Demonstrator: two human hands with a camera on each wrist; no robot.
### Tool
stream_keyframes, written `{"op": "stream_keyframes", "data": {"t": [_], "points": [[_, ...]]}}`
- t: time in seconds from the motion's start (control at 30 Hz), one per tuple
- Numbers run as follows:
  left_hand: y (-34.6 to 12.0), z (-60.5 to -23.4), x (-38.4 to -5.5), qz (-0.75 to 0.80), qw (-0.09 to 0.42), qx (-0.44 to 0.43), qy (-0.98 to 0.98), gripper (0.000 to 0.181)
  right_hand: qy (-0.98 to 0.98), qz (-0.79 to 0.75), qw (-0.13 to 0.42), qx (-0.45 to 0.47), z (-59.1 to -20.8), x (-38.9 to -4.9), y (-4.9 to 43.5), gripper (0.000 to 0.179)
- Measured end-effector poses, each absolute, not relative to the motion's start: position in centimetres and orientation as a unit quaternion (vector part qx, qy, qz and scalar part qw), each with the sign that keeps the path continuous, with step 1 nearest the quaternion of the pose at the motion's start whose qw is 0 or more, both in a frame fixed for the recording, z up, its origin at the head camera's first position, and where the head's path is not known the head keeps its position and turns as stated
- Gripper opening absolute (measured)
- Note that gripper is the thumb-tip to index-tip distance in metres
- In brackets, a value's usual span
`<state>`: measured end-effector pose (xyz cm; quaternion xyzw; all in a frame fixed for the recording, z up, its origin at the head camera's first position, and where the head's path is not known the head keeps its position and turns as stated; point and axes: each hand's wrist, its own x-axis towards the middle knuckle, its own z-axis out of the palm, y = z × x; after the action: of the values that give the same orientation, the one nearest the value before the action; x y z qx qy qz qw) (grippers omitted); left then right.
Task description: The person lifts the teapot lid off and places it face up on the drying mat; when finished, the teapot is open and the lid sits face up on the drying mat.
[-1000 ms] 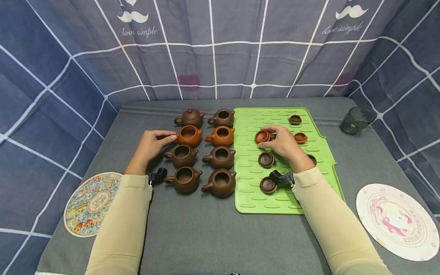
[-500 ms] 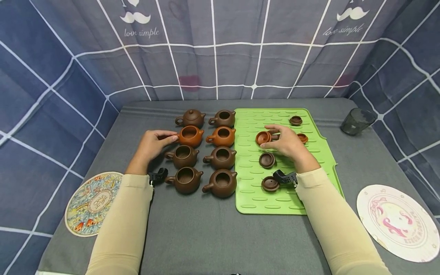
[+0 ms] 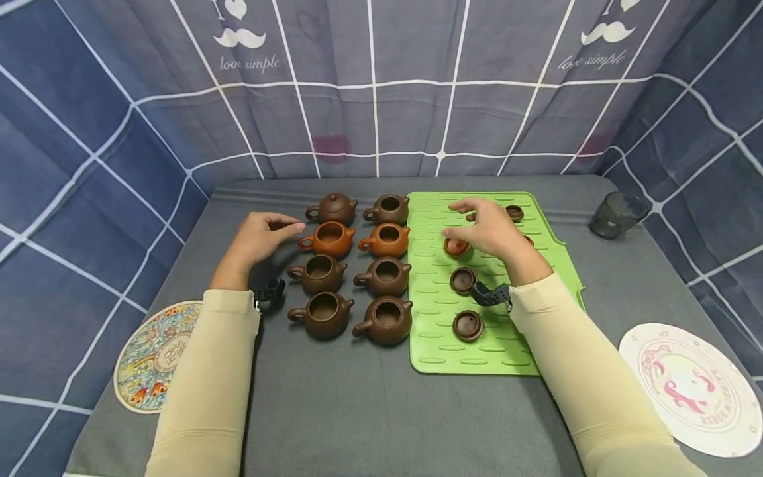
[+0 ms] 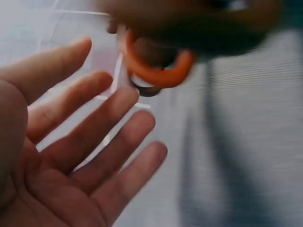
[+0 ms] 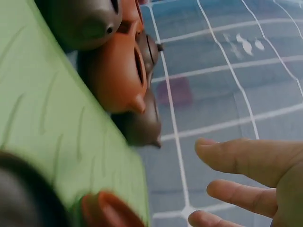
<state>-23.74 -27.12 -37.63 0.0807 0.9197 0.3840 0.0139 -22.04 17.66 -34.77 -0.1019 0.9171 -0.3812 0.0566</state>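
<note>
In the head view my left hand [image 3: 259, 242] hovers just left of the orange teapot [image 3: 334, 239] in the left column, holding nothing. The left wrist view shows its fingers spread, apart from the teapot's orange loop handle [image 4: 163, 77]. Over the green mat [image 3: 435, 361], my right hand [image 3: 491, 228] is raised with thumb and fingers parted and nothing between them. Beneath its thumb lies an orange teapot lid [image 3: 456, 248], partly covered; the right wrist view has this lid [image 5: 111, 210] on the mat. A second orange lid is mostly hidden behind the hand.
Teapots stand in two columns left of the mat; a brown one [image 3: 332, 208] at the back wears its lid, the others gape. Brown lids [image 3: 463, 281] lie on the mat. A dark glass [image 3: 618, 214] stands back right, with round mats [image 3: 691, 389] at both sides.
My left hand has let go of the orange teapot's handle and drawn slightly left. My right hand has released the orange lid and lifted up and away from it.
</note>
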Motion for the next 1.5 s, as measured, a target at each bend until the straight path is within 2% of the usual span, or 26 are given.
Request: {"op": "stream_keyframes", "data": {"t": [0.13,0.27,0.47,0.73,0.93,1.17,1.3,1.5], "points": [[-27.0,-36.0,-25.6,0.363,0.018,0.074,0.929,0.050,0.917,-0.368,0.058,-0.140,-33.8,-23.5,15.0,0.053],[-26.8,-35.3,-27.6,0.349,0.046,0.071,0.933,0.053,0.914,-0.357,0.066,-0.183,-33.1,-25.4,11.1,0.049],[-26.1,-35.4,-29.4,0.330,0.074,0.084,0.937,0.048,0.918,-0.318,0.048,-0.232,-33.3,-28.6,5.3,0.044],[-25.6,-36.3,-30.4,0.283,0.084,0.117,0.948,0.037,0.917,-0.250,0.077,-0.301,-33.7,-30.9,-0.6,0.054],[-25.7,-37.1,-30.3,0.296,0.086,0.102,0.946,0.034,0.916,-0.211,0.111,-0.322,-33.0,-31.3,-3.0,0.054],[-25.4,-37.3,-30.6,0.297,0.054,0.101,0.948,0.032,0.931,-0.159,0.151,-0.290,-33.1,-31.8,-3.2,0.052],[-25.2,-37.4,-30.7,0.299,0.049,0.092,0.949,0.030,0.929,-0.174,0.133,-0.299,-33.6,-31.6,-3.5,0.046],[-24.8,-37.4,-30.8,0.297,0.054,0.084,0.950,0.030,0.938,-0.216,0.065,-0.262,-34.4,-31.2,-4.0,0.031]]}}
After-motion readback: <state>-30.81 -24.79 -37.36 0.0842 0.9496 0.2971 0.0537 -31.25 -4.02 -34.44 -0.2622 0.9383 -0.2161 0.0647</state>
